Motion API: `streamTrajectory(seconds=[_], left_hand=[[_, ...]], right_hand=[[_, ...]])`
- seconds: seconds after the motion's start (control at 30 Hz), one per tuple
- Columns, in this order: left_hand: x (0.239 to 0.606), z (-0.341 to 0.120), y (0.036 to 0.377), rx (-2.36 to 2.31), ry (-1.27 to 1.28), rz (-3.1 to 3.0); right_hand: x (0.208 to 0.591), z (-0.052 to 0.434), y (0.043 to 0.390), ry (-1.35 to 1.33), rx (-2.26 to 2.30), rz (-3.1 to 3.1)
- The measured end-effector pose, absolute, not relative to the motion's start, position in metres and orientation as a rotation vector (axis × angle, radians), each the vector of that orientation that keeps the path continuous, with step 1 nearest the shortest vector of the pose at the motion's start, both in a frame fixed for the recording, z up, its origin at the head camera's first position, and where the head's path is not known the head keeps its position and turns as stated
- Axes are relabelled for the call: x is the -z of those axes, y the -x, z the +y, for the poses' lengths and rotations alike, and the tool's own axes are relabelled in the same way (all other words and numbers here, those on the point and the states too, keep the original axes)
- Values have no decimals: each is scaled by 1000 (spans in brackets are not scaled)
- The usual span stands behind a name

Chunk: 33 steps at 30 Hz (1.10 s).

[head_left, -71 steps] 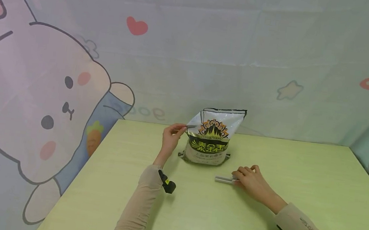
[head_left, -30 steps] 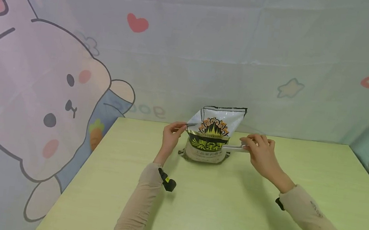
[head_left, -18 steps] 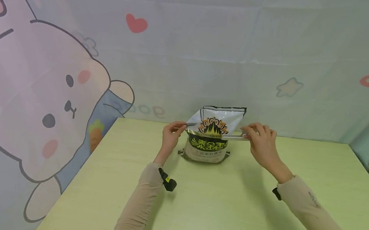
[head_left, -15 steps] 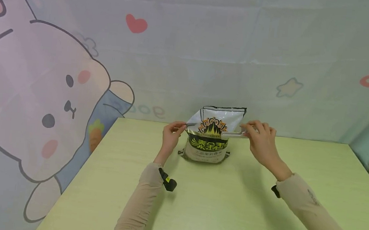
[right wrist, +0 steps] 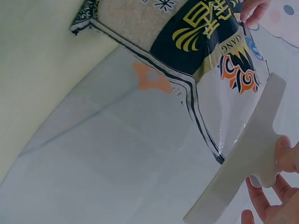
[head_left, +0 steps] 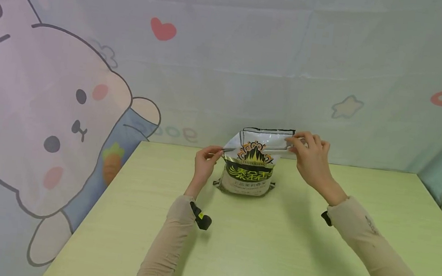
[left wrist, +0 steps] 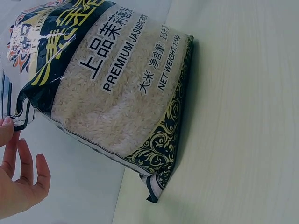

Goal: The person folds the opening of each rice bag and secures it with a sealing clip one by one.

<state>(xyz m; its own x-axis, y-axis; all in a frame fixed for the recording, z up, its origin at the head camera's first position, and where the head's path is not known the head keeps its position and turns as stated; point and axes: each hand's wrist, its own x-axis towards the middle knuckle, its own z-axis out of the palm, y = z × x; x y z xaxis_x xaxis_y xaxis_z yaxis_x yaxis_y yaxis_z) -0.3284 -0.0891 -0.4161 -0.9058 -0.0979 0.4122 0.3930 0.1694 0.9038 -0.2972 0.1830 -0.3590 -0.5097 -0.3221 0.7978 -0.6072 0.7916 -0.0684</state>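
Note:
A clear-fronted bag of jasmine rice (head_left: 247, 176) stands upright near the back of the table, its rice showing through the lower part (left wrist: 107, 107). At the bag's left edge, my left hand (head_left: 205, 163) pinches the plastic between thumb and index finger, the other fingers loosely curled. My right hand (head_left: 312, 163) is raised at the bag's upper right. Its thumb and fingers grip the tab of a long white bag sealing clip (right wrist: 233, 154), which lies across the bag's white upper part in the head view. In the right wrist view the clip overlaps the bag's top corner.
The pale green table (head_left: 233, 256) extends to both sides and in front of the bag. Close behind the bag hangs a cloth backdrop (head_left: 226, 89) with a cartoon rabbit and hearts. Black wrist cameras (head_left: 202, 220) are strapped at the sleeves.
My right hand has lifted the sealing clip off the table and carried it up and leftward, from the bag's lower right to its upper part. The left hand keeps its pinch in place.

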Motion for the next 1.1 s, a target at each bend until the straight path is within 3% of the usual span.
streamTrajectory(seconds=[1.1], left_hand=[[417, -91, 330, 1820, 237, -2085]], right_hand=[[303, 146, 325, -673, -351, -2194]])
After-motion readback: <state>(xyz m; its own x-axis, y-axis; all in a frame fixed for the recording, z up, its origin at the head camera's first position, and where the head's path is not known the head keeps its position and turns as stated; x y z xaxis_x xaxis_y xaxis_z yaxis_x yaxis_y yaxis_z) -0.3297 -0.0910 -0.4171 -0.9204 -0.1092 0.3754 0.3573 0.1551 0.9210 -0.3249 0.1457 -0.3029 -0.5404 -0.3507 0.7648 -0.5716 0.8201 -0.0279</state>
